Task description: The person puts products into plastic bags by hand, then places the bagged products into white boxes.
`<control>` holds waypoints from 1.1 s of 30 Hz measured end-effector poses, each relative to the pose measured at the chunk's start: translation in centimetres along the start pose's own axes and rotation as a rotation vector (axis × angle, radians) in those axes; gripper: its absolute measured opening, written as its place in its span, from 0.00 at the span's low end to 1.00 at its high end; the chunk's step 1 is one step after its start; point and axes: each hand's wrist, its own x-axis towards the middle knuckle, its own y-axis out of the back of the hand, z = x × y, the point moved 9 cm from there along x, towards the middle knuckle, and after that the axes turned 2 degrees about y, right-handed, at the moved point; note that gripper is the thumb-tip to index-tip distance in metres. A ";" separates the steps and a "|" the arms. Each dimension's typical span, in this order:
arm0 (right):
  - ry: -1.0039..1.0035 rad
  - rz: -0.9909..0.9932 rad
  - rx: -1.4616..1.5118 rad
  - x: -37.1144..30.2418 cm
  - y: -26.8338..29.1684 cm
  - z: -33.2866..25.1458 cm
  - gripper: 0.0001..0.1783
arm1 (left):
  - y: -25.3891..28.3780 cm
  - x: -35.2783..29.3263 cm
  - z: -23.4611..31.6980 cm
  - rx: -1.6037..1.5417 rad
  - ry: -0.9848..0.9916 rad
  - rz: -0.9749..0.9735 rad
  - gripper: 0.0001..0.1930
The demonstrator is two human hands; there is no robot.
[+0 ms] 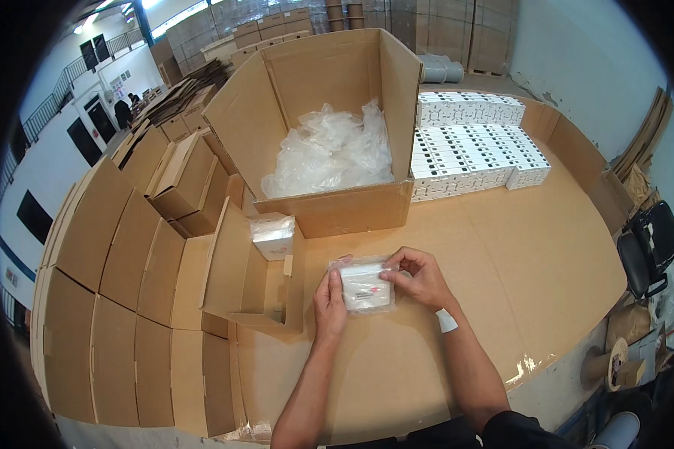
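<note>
Between my two hands is a small white box in a clear plastic bag (366, 290), held just over the cardboard-covered table. My left hand (330, 304) grips its left side, the thumb lying on the front. At the upper right corner my right hand (419, 278) pinches the bag between thumb and fingers. Left of my hands stands an open cardboard carton (241, 301), with bagged white boxes (273, 236) at its far end. Beyond my hands, a large open cardboard box (329, 213) holds a heap of clear plastic bags (333, 153).
Rows of small white boxes (468, 153) are stacked at the back right of the table (494, 262). Closed brown cartons (112, 322) form a wall along the left. A black chair (646, 251) and a cable spool (614, 363) stand off the right edge. People are far back left.
</note>
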 end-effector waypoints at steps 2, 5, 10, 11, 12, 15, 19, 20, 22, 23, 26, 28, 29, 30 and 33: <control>0.050 0.028 -0.005 0.0 0.5 -0.4 0.06 | -0.3 0.0 -0.1 -0.020 0.004 -0.037 0.24; 0.105 0.074 0.029 -0.1 0.9 -1.2 0.05 | -0.8 -0.3 0.8 -0.014 -0.010 -0.079 0.26; 0.081 0.081 0.062 -0.2 1.2 -0.8 0.04 | -1.0 -0.5 1.8 0.002 -0.092 -0.071 0.25; 0.059 0.085 0.092 -0.3 1.2 -0.6 0.05 | -1.0 -0.6 2.1 0.011 -0.097 -0.067 0.25; 0.059 0.086 0.091 -0.4 1.1 -0.6 0.05 | -1.1 -0.7 2.3 0.019 -0.101 -0.062 0.25; 0.001 0.115 0.205 -0.5 0.8 -0.5 0.14 | -1.2 -0.7 2.2 -0.002 -0.064 -0.052 0.25; -0.014 0.093 0.432 -0.3 -0.9 -1.5 0.32 | -0.4 -0.2 0.4 -0.122 -0.084 -0.031 0.26; 0.001 0.071 0.549 -0.3 -1.2 -1.9 0.36 | -0.4 -0.1 0.1 -0.207 -0.059 -0.037 0.23; 0.043 0.040 0.451 -0.4 -1.3 -2.4 0.35 | -0.6 0.0 0.2 -0.291 -0.032 -0.044 0.20; 0.085 0.009 0.355 -0.5 -1.4 -2.8 0.34 | -1.0 -0.2 1.1 -0.260 -0.078 -0.062 0.18; 0.018 -0.069 0.139 -0.3 -1.1 -0.9 0.27 | -1.4 -0.3 1.6 -0.239 -0.100 -0.090 0.17; -0.056 -0.062 0.138 -0.4 -0.7 0.2 0.22 | -1.3 -0.3 1.2 -0.250 -0.076 -0.098 0.17; -0.131 -0.054 0.137 -0.4 -0.7 0.9 0.18 | -1.0 -0.3 0.5 -0.187 -0.031 -0.099 0.16; -0.130 -0.055 0.137 -0.5 -0.7 0.8 0.18 | -0.8 -0.3 -0.1 -0.123 0.013 -0.099 0.14; -0.044 -0.038 0.125 -0.4 -0.6 -0.2 0.14 | -0.8 -0.3 0.9 -0.142 -0.057 -0.093 0.11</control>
